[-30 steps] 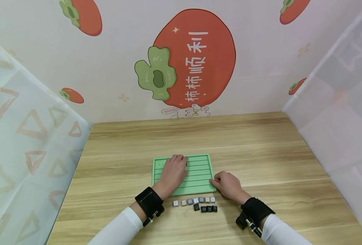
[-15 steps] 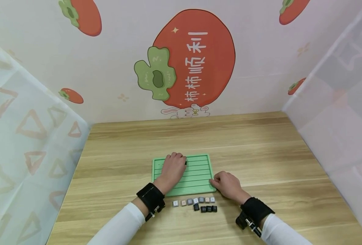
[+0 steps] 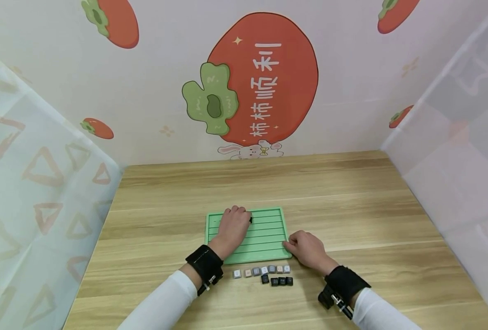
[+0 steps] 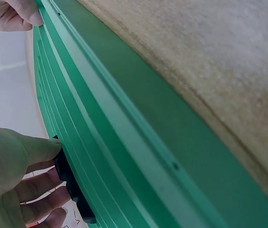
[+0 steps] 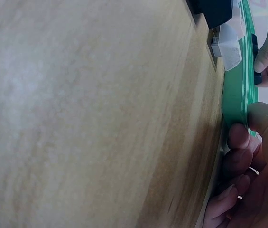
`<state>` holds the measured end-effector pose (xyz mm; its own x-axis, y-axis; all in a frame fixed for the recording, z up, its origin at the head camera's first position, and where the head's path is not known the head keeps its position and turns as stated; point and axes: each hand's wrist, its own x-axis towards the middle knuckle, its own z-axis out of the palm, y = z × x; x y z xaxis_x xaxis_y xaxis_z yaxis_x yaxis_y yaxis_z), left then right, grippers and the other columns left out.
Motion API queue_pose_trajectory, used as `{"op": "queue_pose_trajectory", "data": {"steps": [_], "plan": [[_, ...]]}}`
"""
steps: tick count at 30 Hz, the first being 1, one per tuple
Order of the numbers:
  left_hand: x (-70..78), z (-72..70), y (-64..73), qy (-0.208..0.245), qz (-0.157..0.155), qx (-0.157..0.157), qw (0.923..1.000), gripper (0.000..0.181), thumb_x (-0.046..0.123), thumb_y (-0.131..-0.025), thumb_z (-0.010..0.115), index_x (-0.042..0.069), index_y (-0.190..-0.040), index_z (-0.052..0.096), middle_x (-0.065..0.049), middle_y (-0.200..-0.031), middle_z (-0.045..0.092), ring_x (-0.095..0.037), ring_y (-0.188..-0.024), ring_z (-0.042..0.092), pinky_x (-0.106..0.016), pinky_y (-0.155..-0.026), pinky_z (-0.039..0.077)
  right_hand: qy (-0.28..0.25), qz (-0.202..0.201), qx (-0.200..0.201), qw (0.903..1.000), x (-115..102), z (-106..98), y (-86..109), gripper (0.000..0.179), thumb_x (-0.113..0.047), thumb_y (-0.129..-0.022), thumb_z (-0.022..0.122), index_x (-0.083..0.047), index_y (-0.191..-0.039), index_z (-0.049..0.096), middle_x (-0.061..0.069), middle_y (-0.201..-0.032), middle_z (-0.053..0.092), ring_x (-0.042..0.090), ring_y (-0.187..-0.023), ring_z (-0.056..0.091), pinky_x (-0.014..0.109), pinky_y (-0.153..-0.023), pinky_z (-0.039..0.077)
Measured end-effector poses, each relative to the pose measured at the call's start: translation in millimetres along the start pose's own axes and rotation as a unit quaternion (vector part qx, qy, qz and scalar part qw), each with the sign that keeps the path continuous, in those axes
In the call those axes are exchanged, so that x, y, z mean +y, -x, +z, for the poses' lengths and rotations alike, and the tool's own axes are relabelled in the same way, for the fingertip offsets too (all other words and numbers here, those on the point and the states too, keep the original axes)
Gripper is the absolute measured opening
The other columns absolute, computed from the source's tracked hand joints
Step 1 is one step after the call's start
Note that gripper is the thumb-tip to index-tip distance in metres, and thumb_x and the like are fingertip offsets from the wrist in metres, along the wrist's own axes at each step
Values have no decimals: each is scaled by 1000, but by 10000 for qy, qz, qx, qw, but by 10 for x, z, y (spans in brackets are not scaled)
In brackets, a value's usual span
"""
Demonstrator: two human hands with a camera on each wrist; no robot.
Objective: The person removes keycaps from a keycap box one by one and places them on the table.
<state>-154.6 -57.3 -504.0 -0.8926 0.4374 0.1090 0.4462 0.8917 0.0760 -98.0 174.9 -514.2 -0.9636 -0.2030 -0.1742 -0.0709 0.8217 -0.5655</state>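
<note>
A green tray (image 3: pixel 264 250) with ridged rows lies on the wooden table. Over its far left part, my left hand (image 3: pixel 233 227) holds a row of black keycaps (image 4: pixel 72 183) on the ridges. In the left wrist view its thumb presses the near end of the row and the fingers curl along the side. My right hand (image 3: pixel 307 248) grips the tray's right edge near the front corner; in the right wrist view the thumb lies on top and the curled fingers sit against the side. From the head, my left hand hides most of the row.
In front of the tray stands a line of white, grey and beige keycaps (image 3: pixel 264 271). Closer to me are several black keycaps (image 3: pixel 282 281). Patterned cloth walls (image 3: pixel 351 91) enclose the table (image 3: pixel 178 188) at the back and sides.
Compared with a second ago, my left hand sits slightly farther right and its wrist has shifted a little. My right hand and the loose keycaps have stayed in place.
</note>
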Motion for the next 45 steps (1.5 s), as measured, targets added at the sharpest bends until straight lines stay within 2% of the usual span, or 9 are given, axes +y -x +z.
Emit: {"op": "queue_pose_trajectory", "data": {"steps": [8,18,28,38,45], "plan": [[0,18,-19,-46,62,21,10000,12,5,-93,69,13,-91,78,-4,-88,72,-22,-81,63,-36,-71,49,4,-19,-15,10000,18,7,-7,53,-24,-96,68,-19,-55,34,-8,-53,27,9,-50,29,21,-53,18],[-10,-29,-10,152,-142,-18,9998,7,17,-92,74,10,-93,77,-5,-90,72,-23,-84,64,-37,-73,51,-18,-65,-16,10000,18,5,-7,53,-24,-96,68,-19,-56,34,-8,-54,27,8,-50,29,21,-54,18],[-23,-41,13,304,-256,73,9992,6,19,-90,77,13,-93,76,-3,-92,74,-22,-87,66,-35,-73,52,9,-40,-15,10000,22,13,3,54,-24,-96,68,-19,-56,34,-8,-54,26,8,-50,28,21,-53,18],[-3,-95,59,421,-187,256,9986,7,19,-88,79,13,-92,77,-2,-89,74,-21,-84,67,-33,-69,51,9,-36,-1,10000,14,6,4,53,-24,-96,68,-19,-55,34,-8,-53,27,8,-50,29,21,-54,18],[23,-148,104,595,-157,255,9978,6,18,-88,79,14,-92,77,-1,-89,75,-21,-84,67,-34,-70,51,-12,-18,0,10000,5,1,4,53,-24,-96,68,-19,-55,34,-8,-53,27,9,-50,29,21,-54,18]]}}
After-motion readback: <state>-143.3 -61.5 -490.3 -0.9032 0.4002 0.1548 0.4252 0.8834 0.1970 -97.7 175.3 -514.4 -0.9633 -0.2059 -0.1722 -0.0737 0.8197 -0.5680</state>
